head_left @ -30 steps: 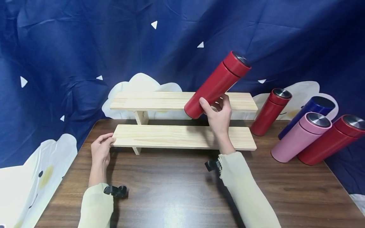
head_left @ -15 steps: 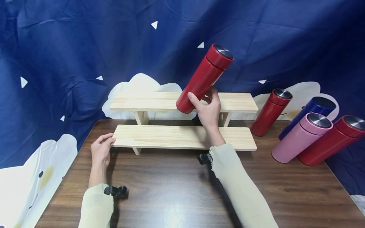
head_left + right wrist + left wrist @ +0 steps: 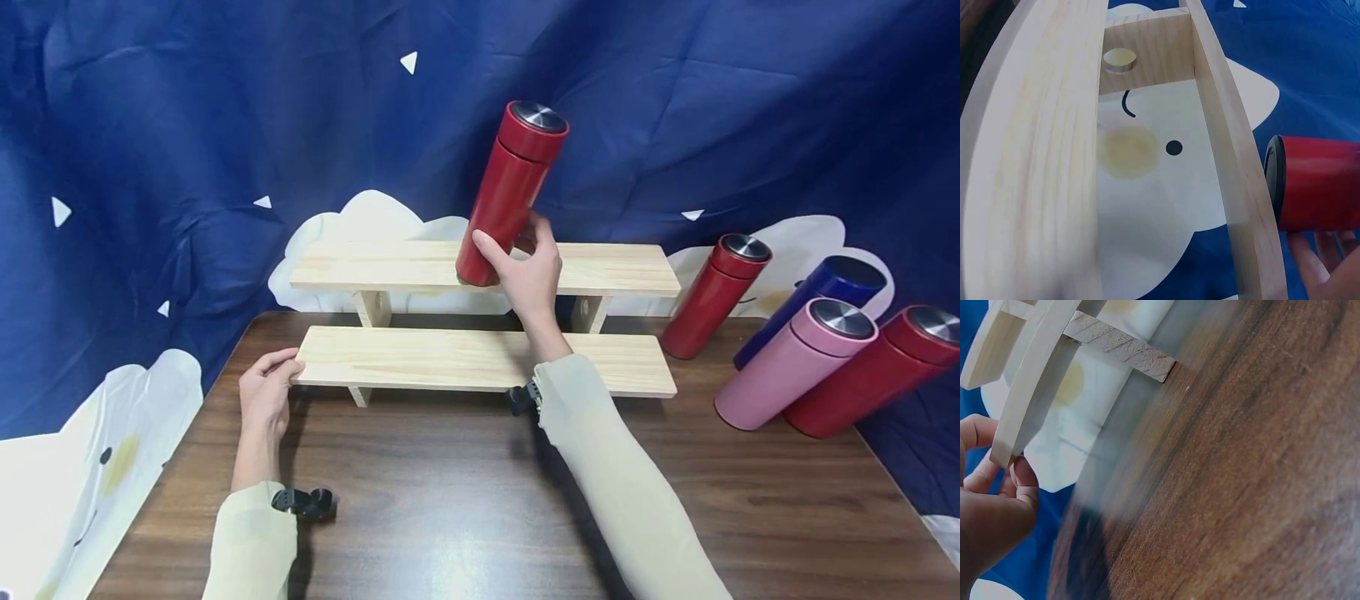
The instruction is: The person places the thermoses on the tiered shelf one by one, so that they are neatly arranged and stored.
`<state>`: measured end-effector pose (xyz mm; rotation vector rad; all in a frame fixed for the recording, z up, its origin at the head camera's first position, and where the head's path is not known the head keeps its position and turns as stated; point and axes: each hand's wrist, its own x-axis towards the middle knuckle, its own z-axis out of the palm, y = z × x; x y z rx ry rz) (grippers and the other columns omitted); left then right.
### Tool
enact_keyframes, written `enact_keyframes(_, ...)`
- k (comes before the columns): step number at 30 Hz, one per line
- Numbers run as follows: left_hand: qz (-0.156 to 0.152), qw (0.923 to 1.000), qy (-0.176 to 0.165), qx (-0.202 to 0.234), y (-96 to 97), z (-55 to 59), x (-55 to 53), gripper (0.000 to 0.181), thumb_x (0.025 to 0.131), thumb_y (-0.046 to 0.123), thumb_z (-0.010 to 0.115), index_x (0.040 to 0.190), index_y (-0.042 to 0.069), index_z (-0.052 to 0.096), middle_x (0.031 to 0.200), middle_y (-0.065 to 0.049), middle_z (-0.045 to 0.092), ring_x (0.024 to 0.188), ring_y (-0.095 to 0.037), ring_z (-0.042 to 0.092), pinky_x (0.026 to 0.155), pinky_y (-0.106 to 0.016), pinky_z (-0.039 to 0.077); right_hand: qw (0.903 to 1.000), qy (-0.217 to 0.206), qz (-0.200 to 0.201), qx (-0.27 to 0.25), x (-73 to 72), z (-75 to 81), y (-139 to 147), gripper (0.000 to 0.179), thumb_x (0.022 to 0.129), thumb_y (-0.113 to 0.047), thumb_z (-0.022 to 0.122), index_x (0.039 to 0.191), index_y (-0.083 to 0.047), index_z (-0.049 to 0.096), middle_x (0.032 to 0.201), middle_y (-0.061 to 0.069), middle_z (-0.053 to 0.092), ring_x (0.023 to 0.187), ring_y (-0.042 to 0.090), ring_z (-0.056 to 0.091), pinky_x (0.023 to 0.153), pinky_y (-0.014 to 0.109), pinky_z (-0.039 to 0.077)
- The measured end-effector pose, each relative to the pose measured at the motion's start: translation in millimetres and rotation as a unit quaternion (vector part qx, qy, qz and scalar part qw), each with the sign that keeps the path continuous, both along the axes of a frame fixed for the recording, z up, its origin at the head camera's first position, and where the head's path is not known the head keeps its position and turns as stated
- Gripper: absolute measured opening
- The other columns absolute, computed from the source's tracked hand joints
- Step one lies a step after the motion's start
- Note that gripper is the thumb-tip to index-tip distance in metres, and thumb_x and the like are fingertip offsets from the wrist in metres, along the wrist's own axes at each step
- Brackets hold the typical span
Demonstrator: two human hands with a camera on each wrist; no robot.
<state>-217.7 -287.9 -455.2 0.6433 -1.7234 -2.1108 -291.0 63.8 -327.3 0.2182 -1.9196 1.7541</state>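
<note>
My right hand (image 3: 531, 271) grips a red thermos flask (image 3: 510, 196) with a silver-topped lid, fingers and thumb around its lower part. The flask leans to the right, its base overlapping the upper board of a pale wooden two-tier shelf (image 3: 375, 265) in the head view. From the right wrist, the dark base of the red flask (image 3: 1322, 184) shows right beside the upper board's edge (image 3: 1235, 156). My left hand (image 3: 267, 392) pinches the left end of the lower board (image 3: 465, 360); the left wrist view has thumb and fingers on either side of the board's end (image 3: 1010, 440).
On the right of the brown table (image 3: 420, 475) stand another red flask (image 3: 712, 300), a blue flask (image 3: 813, 304), a pink flask (image 3: 787, 371) and a further red flask (image 3: 870, 375). A blue cloth (image 3: 225, 108) with white shapes hangs behind.
My right hand has carried the red flask left and farther back over the upper board, and the flask has turned more upright. The left hand keeps its hold on the lower board.
</note>
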Motion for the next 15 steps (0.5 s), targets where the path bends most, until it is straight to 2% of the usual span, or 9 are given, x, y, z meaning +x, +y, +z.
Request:
enact_keyframes(7, -0.002, 0.9999, 0.008, 0.007, 0.4, -0.8, -0.9, 0.021, 0.085, -0.012, 0.065, 0.098, 0.001, 0.076, 0.083, 0.001, 0.068, 0.072, -0.009, 0.061, 0.062, -0.015, 0.049, 0.9997, -0.017, -0.006, 0.014, -6.1, 4.2, -9.1, 0.074, 0.078, -0.046, 0.084, 0.139, -0.015, 0.056, 0.122, 0.003, 0.066, 0.108, 0.017, 0.061, 0.094, 0.037, 0.051)
enact_keyframes(15, -0.001, 1.0000, 0.006, 0.006, -0.8, -1.9, -1.1, 0.022, 0.085, -0.012, 0.065, 0.101, -0.001, 0.074, 0.083, 0.000, 0.068, 0.072, -0.009, 0.060, 0.062, -0.016, 0.050, 0.9991, -0.018, -0.013, 0.036, -12.9, 5.5, -16.1, 0.072, 0.079, -0.046, 0.084, 0.138, -0.016, 0.056, 0.118, 0.001, 0.068, 0.103, 0.015, 0.061, 0.088, 0.033, 0.052)
